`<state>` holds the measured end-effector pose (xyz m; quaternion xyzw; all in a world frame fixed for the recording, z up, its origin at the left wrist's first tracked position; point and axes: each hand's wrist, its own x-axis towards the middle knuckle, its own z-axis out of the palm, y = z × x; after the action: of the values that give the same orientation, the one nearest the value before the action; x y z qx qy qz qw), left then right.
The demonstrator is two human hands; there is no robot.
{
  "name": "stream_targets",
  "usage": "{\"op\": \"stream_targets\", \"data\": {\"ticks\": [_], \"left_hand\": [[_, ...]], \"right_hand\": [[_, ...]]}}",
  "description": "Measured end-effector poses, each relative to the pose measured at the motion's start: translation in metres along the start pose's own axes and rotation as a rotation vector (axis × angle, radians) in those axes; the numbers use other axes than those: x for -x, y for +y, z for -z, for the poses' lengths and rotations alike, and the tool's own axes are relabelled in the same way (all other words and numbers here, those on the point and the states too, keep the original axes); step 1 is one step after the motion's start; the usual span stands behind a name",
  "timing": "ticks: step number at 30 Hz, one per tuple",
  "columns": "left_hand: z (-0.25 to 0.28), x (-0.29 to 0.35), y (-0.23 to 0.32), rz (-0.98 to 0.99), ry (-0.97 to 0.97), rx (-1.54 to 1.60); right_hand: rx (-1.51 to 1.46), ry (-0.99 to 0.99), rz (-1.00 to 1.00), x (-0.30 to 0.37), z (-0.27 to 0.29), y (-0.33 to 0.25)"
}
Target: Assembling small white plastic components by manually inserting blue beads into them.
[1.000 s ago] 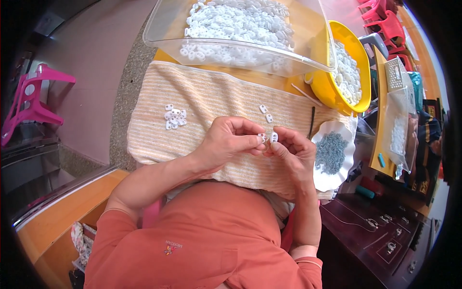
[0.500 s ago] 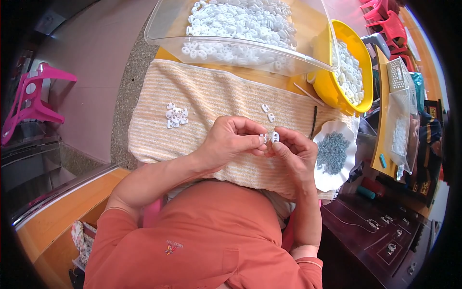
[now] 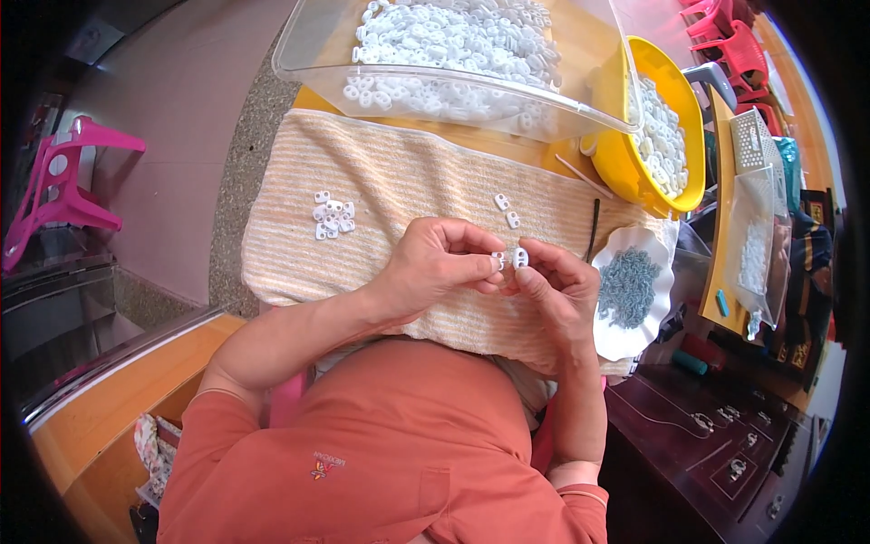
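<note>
My left hand [image 3: 444, 265] pinches a small white two-holed plastic piece [image 3: 497, 260] between thumb and fingertips. My right hand [image 3: 560, 281] grips a white oval two-holed plastic piece [image 3: 520, 257] the same way. Both pieces face each other with a narrow gap, just above a striped towel [image 3: 381, 172]. Something thin and greyish seems to lie between them, too small to make out. Beyond my hands, two loose white two-holed pieces [image 3: 513, 219] rest on the towel. Farther left sits a small pile of similar pieces [image 3: 333, 218].
A clear plastic bin [image 3: 308, 45] full of white oval pieces stands at the back. Beside it is a yellow basin [image 3: 691, 172] of similar pieces. Right of my hand, a white wavy-rimmed dish [image 3: 625, 344] holds tiny grey spring-like parts. A black stick [image 3: 594, 227] lies near it.
Both hands stay nearly still, each keeping its white piece. The whole picture has shifted very slightly; nothing was taken up or let go.
</note>
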<state>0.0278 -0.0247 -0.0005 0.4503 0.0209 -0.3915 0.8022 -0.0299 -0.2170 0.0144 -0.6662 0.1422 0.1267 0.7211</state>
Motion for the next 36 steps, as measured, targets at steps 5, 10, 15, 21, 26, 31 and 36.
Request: {"op": "stream_targets", "data": {"ticks": [5,10,15,21,26,31,36], "left_hand": [[0.001,0.0,-0.001,-0.002,-0.004,0.001],[0.001,-0.001,-0.002,0.002,-0.014,0.004],[0.002,-0.001,-0.003,0.006,-0.011,-0.013],[0.001,-0.001,-0.002,0.009,-0.013,-0.022],[0.001,-0.001,-0.003,-0.006,-0.027,-0.025],[0.001,-0.001,-0.005,-0.01,-0.014,-0.037],[0.0,0.0,-0.005,-0.014,-0.022,-0.049]], "right_hand": [[-0.026,-0.029,0.018,-0.001,-0.001,0.001],[0.01,-0.038,0.015,-0.001,0.002,0.005],[0.0,-0.033,-0.005,-0.001,0.002,0.005],[-0.005,-0.045,-0.001,-0.001,0.003,0.007],[-0.009,-0.048,0.01,-0.001,-0.002,0.004],[-0.002,-0.035,0.109,-0.001,-0.007,0.0],[-0.034,-0.039,0.125,0.0,-0.006,0.003]]}}
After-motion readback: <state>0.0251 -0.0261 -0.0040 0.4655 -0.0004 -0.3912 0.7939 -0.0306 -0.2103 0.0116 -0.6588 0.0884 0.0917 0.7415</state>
